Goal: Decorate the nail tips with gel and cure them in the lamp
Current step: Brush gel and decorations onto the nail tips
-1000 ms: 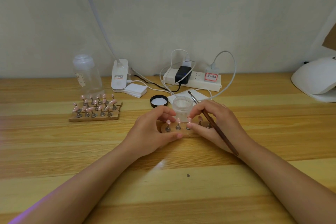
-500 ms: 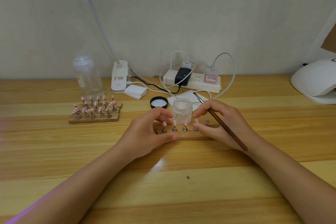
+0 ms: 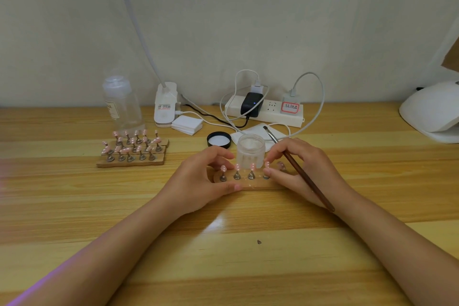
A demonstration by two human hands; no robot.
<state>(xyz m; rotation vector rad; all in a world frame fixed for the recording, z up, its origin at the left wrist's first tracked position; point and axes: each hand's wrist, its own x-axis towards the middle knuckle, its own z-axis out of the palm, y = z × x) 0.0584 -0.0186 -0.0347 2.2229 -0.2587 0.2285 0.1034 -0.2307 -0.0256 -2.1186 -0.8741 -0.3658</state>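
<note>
Both my hands grip the wood strip, long axis L-R; R hand also pinches brush; lamp far R, R hand nearer.

Both hands forward, meeting mid-table.

Left hand: forearm enters from near left, fingers curled, thumb low and forefinger arched above, pinching the left end of the wooden strip. Right hand: forearm enters from near right, fingertips on the strip's right end, brush gripped, handle slanting near-right, bristles far-left.
</note>
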